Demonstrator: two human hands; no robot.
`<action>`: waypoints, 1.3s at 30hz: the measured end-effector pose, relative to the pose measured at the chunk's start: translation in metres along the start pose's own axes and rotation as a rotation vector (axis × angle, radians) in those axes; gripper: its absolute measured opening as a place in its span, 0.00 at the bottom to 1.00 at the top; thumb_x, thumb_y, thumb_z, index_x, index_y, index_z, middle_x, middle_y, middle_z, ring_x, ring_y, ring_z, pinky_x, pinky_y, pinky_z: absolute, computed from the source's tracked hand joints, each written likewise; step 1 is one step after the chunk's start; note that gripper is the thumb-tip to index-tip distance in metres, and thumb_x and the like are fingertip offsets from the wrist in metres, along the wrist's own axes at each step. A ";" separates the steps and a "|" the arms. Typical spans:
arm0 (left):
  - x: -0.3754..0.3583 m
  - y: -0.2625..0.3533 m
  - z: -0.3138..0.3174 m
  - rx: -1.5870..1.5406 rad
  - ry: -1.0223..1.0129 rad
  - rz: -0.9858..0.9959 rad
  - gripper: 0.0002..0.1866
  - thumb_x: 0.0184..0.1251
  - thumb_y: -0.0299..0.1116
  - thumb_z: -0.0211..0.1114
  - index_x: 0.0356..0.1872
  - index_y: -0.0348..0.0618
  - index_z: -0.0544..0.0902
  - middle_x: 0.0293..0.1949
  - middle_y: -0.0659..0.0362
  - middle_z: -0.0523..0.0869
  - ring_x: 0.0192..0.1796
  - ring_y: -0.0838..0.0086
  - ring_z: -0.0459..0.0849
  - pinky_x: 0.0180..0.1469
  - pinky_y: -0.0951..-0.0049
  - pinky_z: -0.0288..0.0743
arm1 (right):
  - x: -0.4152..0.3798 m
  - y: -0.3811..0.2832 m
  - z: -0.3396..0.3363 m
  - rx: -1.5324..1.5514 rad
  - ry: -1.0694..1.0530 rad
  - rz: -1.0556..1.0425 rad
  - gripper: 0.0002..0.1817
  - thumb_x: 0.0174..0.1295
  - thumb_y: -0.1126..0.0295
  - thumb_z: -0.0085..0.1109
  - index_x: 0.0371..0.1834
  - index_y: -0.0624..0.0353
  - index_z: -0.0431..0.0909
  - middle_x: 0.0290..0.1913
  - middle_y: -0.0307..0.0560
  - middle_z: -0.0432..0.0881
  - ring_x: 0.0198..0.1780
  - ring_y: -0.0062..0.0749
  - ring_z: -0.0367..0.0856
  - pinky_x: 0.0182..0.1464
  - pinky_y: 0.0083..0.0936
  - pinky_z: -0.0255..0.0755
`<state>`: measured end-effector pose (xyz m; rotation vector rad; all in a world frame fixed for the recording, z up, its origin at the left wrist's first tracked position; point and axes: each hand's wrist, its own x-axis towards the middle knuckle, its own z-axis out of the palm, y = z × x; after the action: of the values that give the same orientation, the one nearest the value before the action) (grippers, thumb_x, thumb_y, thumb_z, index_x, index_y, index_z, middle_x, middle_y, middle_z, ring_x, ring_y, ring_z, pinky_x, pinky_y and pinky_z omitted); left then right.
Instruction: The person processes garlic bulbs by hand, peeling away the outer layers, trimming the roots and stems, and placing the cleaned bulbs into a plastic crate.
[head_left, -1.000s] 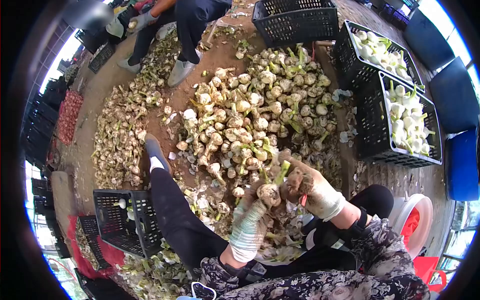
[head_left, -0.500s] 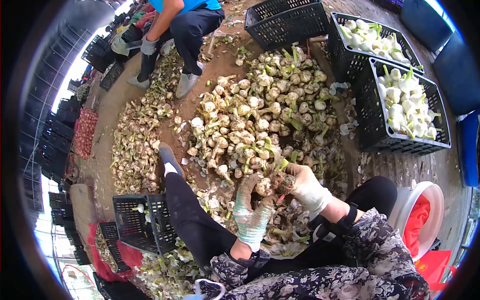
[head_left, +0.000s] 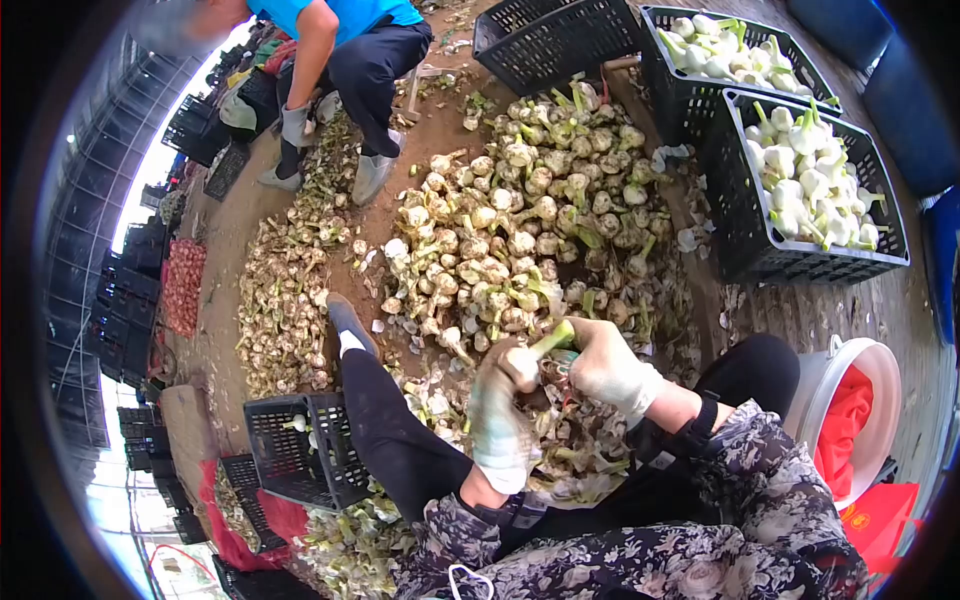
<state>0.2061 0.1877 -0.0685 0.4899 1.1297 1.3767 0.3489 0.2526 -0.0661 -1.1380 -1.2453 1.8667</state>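
Note:
A garlic bulb (head_left: 520, 369) with a pale green stem is held in front of me, above a litter of peeled skins (head_left: 575, 440). My left hand (head_left: 500, 425), in a soiled knit glove, is closed around the bulb, its fingers slightly smeared by motion. My right hand (head_left: 612, 372), gloved too, is curled shut right beside the stem; what sits inside its fingers is hidden. Just beyond both hands lies a big heap of unpeeled garlic bulbs (head_left: 500, 240) with dirty skins.
Black crates (head_left: 815, 255) of clean white garlic stand at the right, an empty-looking crate (head_left: 560, 45) at the back. A white bucket (head_left: 875, 430) with red cloth is by my right knee. Another crate (head_left: 300, 450) stands left of my leg. A co-worker (head_left: 375, 80) crouches at back left.
The garlic bulb has turned, and its stem now points up and right. My left hand has wrapped around it, and my right hand has curled closed. The co-worker leans lower.

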 end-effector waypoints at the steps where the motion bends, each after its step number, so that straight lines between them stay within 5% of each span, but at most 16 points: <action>1: 0.007 0.004 -0.004 -0.252 -0.060 -0.227 0.20 0.69 0.52 0.53 0.44 0.45 0.79 0.29 0.64 0.78 0.27 0.80 0.74 0.29 0.79 0.67 | 0.001 0.001 -0.001 -0.230 0.030 -0.116 0.12 0.53 0.71 0.65 0.39 0.63 0.79 0.30 0.39 0.82 0.32 0.22 0.77 0.37 0.24 0.72; 2: 0.008 0.004 0.001 -0.189 0.081 -0.337 0.25 0.69 0.59 0.47 0.36 0.48 0.78 0.24 0.65 0.77 0.23 0.78 0.72 0.25 0.78 0.63 | 0.002 -0.004 -0.002 -0.289 0.002 -0.126 0.12 0.57 0.73 0.62 0.43 0.65 0.77 0.31 0.42 0.81 0.27 0.19 0.77 0.27 0.19 0.73; 6: 0.017 0.000 -0.005 0.020 0.008 -0.373 0.26 0.69 0.60 0.45 0.36 0.47 0.78 0.24 0.64 0.77 0.23 0.76 0.73 0.25 0.77 0.65 | 0.009 0.001 -0.014 -0.088 -0.100 -0.135 0.12 0.56 0.73 0.63 0.42 0.65 0.77 0.36 0.42 0.81 0.33 0.21 0.78 0.37 0.20 0.74; 9: 0.010 -0.007 0.014 0.216 0.076 0.120 0.28 0.69 0.53 0.54 0.55 0.38 0.75 0.38 0.63 0.80 0.37 0.79 0.77 0.42 0.78 0.72 | 0.014 0.012 -0.013 -0.115 0.017 -0.055 0.12 0.56 0.70 0.64 0.40 0.65 0.76 0.36 0.42 0.79 0.39 0.24 0.78 0.43 0.22 0.72; 10: 0.001 -0.004 0.008 0.286 0.002 0.151 0.30 0.66 0.43 0.62 0.63 0.35 0.68 0.45 0.62 0.79 0.42 0.80 0.76 0.47 0.79 0.71 | 0.016 0.015 -0.013 -0.334 0.081 -0.259 0.11 0.55 0.71 0.64 0.38 0.65 0.76 0.36 0.44 0.79 0.39 0.28 0.79 0.43 0.26 0.72; 13: 0.003 -0.008 -0.002 0.303 0.093 0.148 0.30 0.64 0.37 0.65 0.63 0.36 0.67 0.42 0.61 0.80 0.40 0.80 0.76 0.46 0.80 0.72 | 0.014 0.013 -0.008 -0.530 0.041 -0.585 0.10 0.54 0.74 0.62 0.38 0.66 0.76 0.35 0.46 0.79 0.39 0.32 0.79 0.44 0.29 0.72; 14: 0.001 0.002 -0.003 0.132 0.002 0.016 0.28 0.64 0.37 0.64 0.62 0.37 0.69 0.41 0.60 0.81 0.39 0.78 0.79 0.44 0.77 0.74 | 0.010 0.004 -0.008 -0.445 -0.033 -0.449 0.10 0.54 0.75 0.60 0.39 0.65 0.76 0.34 0.44 0.79 0.38 0.31 0.79 0.42 0.27 0.73; 15: 0.006 0.000 -0.015 0.056 -0.080 -0.049 0.28 0.64 0.41 0.64 0.61 0.37 0.69 0.41 0.60 0.80 0.37 0.76 0.80 0.38 0.77 0.77 | 0.002 -0.008 -0.011 -0.008 -0.132 -0.041 0.10 0.52 0.75 0.60 0.39 0.64 0.78 0.33 0.44 0.81 0.36 0.29 0.80 0.40 0.24 0.73; 17: 0.018 0.006 -0.032 -0.232 -0.240 -0.327 0.29 0.62 0.45 0.64 0.60 0.39 0.70 0.41 0.58 0.81 0.39 0.73 0.80 0.38 0.74 0.78 | 0.009 0.010 -0.021 0.481 -0.272 0.053 0.08 0.55 0.74 0.61 0.37 0.64 0.78 0.31 0.38 0.80 0.34 0.20 0.77 0.37 0.19 0.72; 19: 0.009 0.023 -0.001 -0.289 -0.035 -0.372 0.24 0.63 0.44 0.63 0.55 0.39 0.74 0.44 0.59 0.82 0.42 0.71 0.81 0.43 0.70 0.79 | 0.002 -0.005 -0.011 0.683 -0.181 0.118 0.07 0.56 0.73 0.61 0.35 0.64 0.78 0.30 0.37 0.79 0.32 0.18 0.76 0.35 0.18 0.70; 23: 0.008 0.002 -0.002 0.141 -0.044 0.010 0.35 0.55 0.43 0.71 0.60 0.39 0.67 0.39 0.61 0.79 0.40 0.75 0.79 0.42 0.75 0.78 | 0.007 0.004 -0.005 0.129 -0.177 0.001 0.08 0.61 0.68 0.58 0.37 0.61 0.79 0.30 0.38 0.80 0.32 0.18 0.74 0.35 0.18 0.70; 27: 0.002 0.009 -0.023 0.003 -0.182 -0.103 0.31 0.57 0.37 0.70 0.60 0.42 0.68 0.39 0.60 0.79 0.35 0.73 0.80 0.34 0.74 0.78 | 0.023 0.006 -0.025 0.293 0.029 -0.010 0.10 0.66 0.74 0.47 0.38 0.67 0.78 0.31 0.46 0.83 0.28 0.27 0.81 0.30 0.21 0.75; 29: 0.003 0.010 -0.025 -0.065 -0.176 -0.107 0.33 0.57 0.35 0.70 0.63 0.43 0.66 0.38 0.59 0.80 0.37 0.71 0.81 0.38 0.73 0.78 | 0.037 0.025 -0.030 0.059 0.199 -0.010 0.10 0.65 0.77 0.45 0.38 0.67 0.78 0.33 0.49 0.83 0.30 0.28 0.82 0.30 0.22 0.76; 33: 0.004 0.008 -0.051 -0.070 -0.218 -0.165 0.38 0.57 0.36 0.69 0.67 0.41 0.61 0.37 0.57 0.81 0.39 0.71 0.81 0.45 0.72 0.77 | 0.018 0.044 -0.013 -0.741 -0.167 -0.316 0.19 0.49 0.81 0.57 0.48 0.61 0.79 0.49 0.52 0.81 0.49 0.37 0.81 0.54 0.28 0.73; 37: 0.005 0.014 -0.048 0.189 -0.220 -0.032 0.32 0.57 0.28 0.68 0.64 0.37 0.67 0.50 0.57 0.80 0.50 0.75 0.79 0.53 0.76 0.73 | 0.020 0.014 -0.014 -1.102 -0.355 0.126 0.16 0.51 0.70 0.56 0.43 0.60 0.82 0.46 0.54 0.82 0.42 0.45 0.83 0.46 0.34 0.77; 39: 0.007 0.011 -0.051 0.510 -0.135 0.178 0.32 0.55 0.29 0.70 0.63 0.38 0.69 0.53 0.56 0.78 0.52 0.73 0.77 0.54 0.75 0.73 | 0.027 0.024 -0.019 -0.990 -0.317 0.026 0.18 0.55 0.63 0.59 0.46 0.62 0.80 0.37 0.55 0.84 0.36 0.42 0.85 0.39 0.32 0.78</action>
<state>0.1563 0.1796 -0.0833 1.0557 1.3498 1.1763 0.3535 0.2740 -0.1007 -1.3270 -2.4894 1.4567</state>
